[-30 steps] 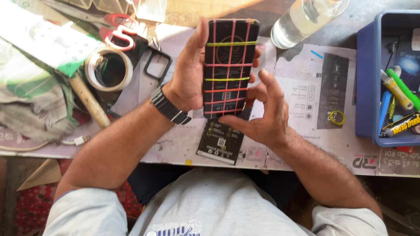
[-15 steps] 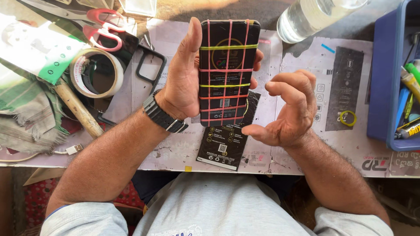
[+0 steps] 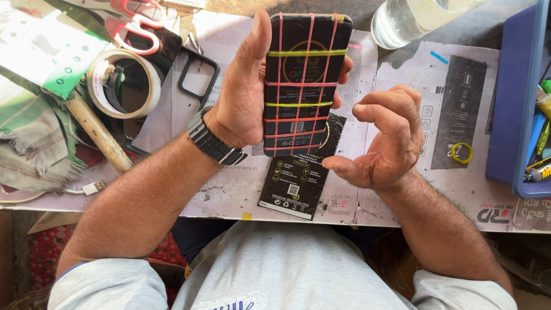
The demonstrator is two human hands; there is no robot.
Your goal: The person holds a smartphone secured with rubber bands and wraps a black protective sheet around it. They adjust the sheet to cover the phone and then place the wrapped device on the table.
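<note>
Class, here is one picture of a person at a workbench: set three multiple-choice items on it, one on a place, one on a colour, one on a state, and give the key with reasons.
1. Where does the loose yellow rubber band lie?
A. on the paper sheet right of the right hand
B. inside the tape roll
C. on the cloth

2. What colour are the scissor handles?
A. blue
B. red
C. black

3. How is the phone held?
A. flat on the table
B. by both hands
C. by the left hand alone

Key:
1 A, the band rests on the sheet between the right hand and the blue tray.
2 B, the handles above the tape roll are red.
3 C, the left hand grips the banded phone, while the right hand is curled beside it, not touching.
</note>
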